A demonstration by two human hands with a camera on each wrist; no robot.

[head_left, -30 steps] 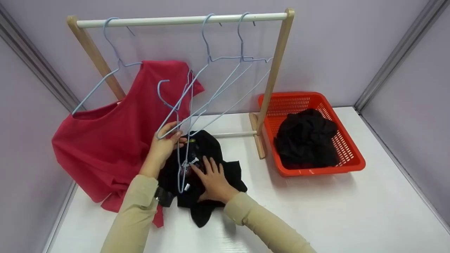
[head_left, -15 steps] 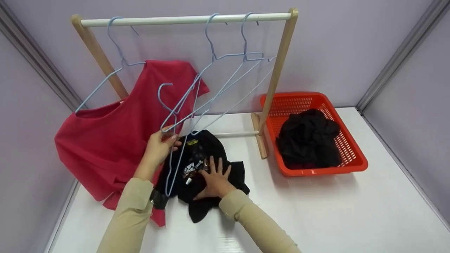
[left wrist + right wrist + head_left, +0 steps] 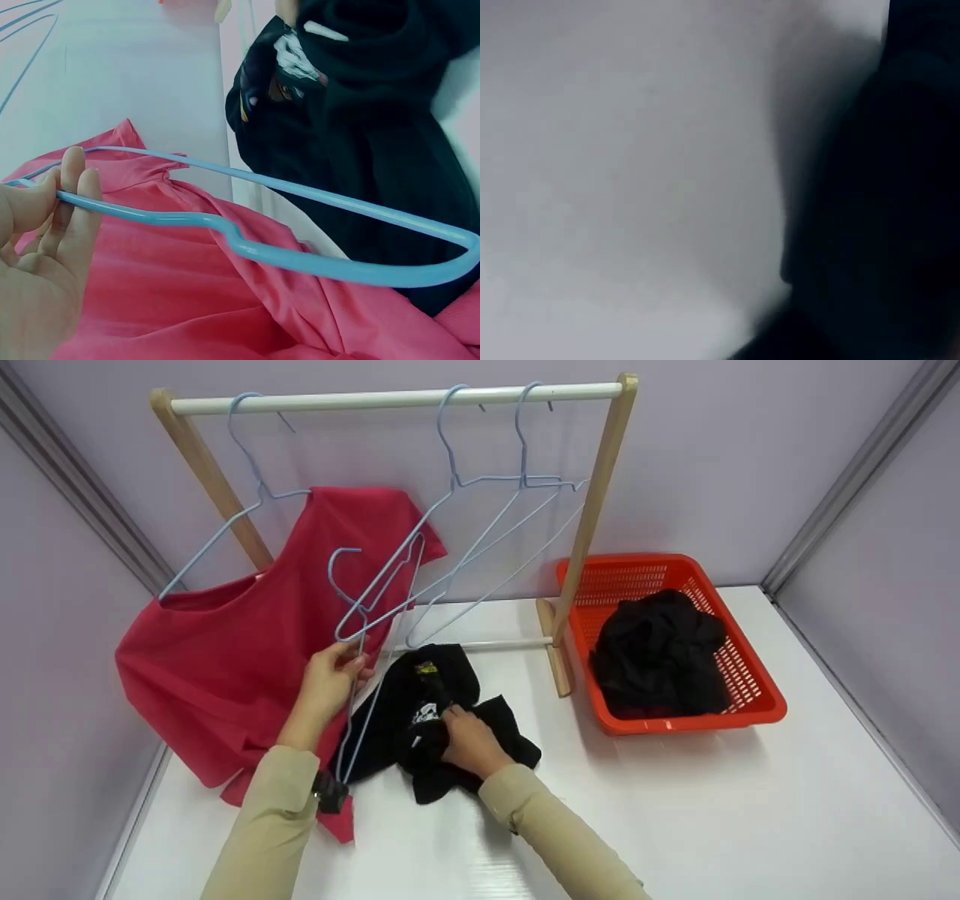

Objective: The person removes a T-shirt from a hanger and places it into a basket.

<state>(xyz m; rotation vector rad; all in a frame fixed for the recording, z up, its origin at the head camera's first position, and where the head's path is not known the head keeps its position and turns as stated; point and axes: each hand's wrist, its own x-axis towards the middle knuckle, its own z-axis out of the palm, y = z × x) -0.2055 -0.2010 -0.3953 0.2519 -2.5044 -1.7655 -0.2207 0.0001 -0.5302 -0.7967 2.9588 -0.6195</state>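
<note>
The left hand (image 3: 330,679) pinches a blue wire hanger (image 3: 300,261) between thumb and fingers; the hanger is tilted, with its hook uppermost and one end toward the person. The right hand (image 3: 471,739) grips a black printed garment (image 3: 405,735), with fingers curled into the fabric. The garment lies crumpled on the white tabletop (image 3: 637,810), in front of the rack and to the right of the left hand, its printed graphic partly visible. In the head view the held hanger overlaps the garment's left edge; contact between the two cannot be determined. A red shirt (image 3: 247,675) hangs at the left end of the rack's white rail (image 3: 360,401) on a second hanger (image 3: 260,495). Two bare wire hangers (image 3: 452,457) hang toward the right end of the same rail. An orange-red plastic basket (image 3: 690,726) stands right of the rack and contains a bundle of black fabric (image 3: 660,652)
</note>
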